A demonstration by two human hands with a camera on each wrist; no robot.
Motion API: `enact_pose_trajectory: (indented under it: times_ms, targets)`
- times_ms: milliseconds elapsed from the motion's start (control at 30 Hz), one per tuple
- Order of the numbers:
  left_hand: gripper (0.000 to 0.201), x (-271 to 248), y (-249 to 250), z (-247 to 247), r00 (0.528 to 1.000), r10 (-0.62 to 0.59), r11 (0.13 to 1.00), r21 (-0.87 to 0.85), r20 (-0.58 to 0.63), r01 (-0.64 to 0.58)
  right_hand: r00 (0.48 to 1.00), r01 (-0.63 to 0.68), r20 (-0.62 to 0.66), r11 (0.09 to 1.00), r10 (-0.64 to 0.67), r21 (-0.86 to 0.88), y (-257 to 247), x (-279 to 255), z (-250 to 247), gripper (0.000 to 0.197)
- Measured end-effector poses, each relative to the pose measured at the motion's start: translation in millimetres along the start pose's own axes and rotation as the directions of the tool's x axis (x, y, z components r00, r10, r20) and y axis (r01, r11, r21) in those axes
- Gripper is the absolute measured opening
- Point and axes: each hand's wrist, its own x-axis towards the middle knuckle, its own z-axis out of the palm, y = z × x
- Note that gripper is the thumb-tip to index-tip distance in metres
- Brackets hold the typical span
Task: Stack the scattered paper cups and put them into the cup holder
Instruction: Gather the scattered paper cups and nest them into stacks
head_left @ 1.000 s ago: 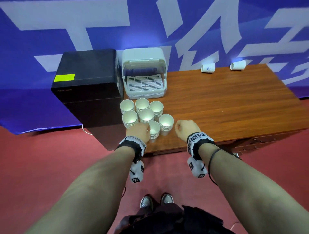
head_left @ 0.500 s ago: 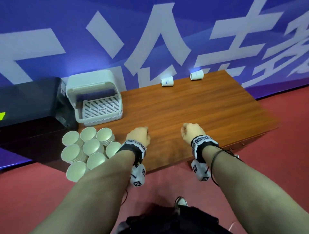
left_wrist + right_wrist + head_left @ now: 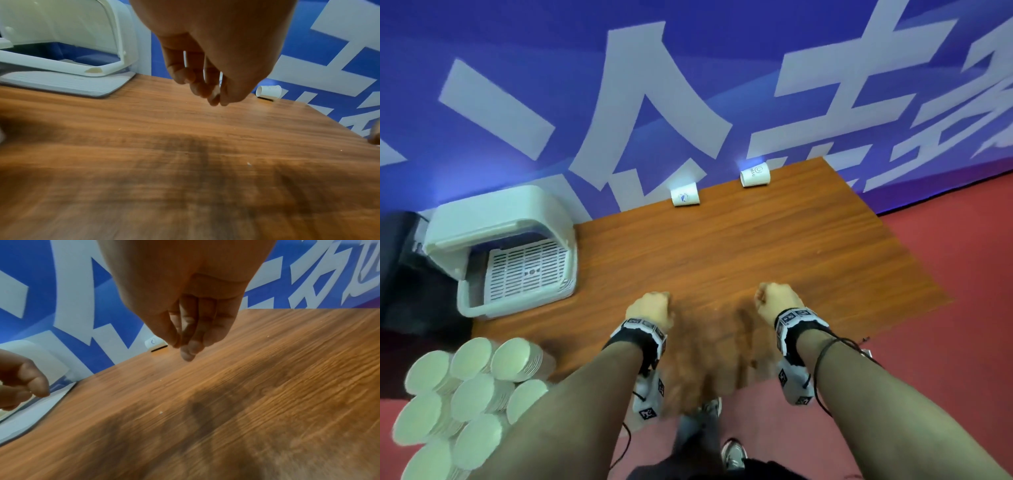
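Two white paper cups lie on their sides at the far edge of the wooden table (image 3: 774, 246): one cup (image 3: 685, 198) near the middle, the other cup (image 3: 755, 175) to its right. Several stacks of cups (image 3: 472, 387) stand together at the table's front left corner. The white cup holder (image 3: 500, 246), lid raised, sits at the back left. My left hand (image 3: 650, 308) and right hand (image 3: 774, 301) hover over the table's near middle with fingers loosely curled, holding nothing. In the left wrist view the left hand (image 3: 205, 81) hangs before a cup (image 3: 269, 91). In the right wrist view the right hand (image 3: 189, 337) hangs near a cup (image 3: 153, 343).
A black cabinet (image 3: 393, 274) stands left of the cup holder. A blue banner with white characters (image 3: 654, 102) backs the table. Red floor (image 3: 945, 274) lies to the right and in front. My shoes (image 3: 732, 452) show below the table edge.
The view has swung right, so the cup stacks now sit at the lower left. My left hand has left the stacks; both hands have moved over the middle of the table.
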Motion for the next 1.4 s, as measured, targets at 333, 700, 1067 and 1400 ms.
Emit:
enact_pose_trajectory:
  times_ms: [333, 700, 1067, 1400]
  targets:
    - [0.027, 128, 22, -45, 0.995, -0.04, 0.997, -0.055, 0.09, 0.045, 0.983, -0.18, 0.032, 0.984, 0.179, 0.011, 17, 119, -34, 0.025]
    - [0.049, 240, 35, -75, 0.972, -0.065, 0.996, -0.037, 0.224, 0.075, 0.97, -0.162, 0.176, 0.986, 0.165, -0.032, 11, 260, -60, 0.027]
    - [0.066, 359, 64, -120, 0.985, 0.167, 0.961, 0.217, 0.031, -0.17, 0.928, -0.334, -0.01, 0.845, 0.372, 0.418, 40, 410, -95, 0.033]
    - [0.031, 402, 58, -123, 0.979, 0.089, 0.964, 0.233, 0.184, -0.131, 0.935, -0.297, -0.076, 0.879, 0.347, 0.372, 22, 452, -103, 0.028]
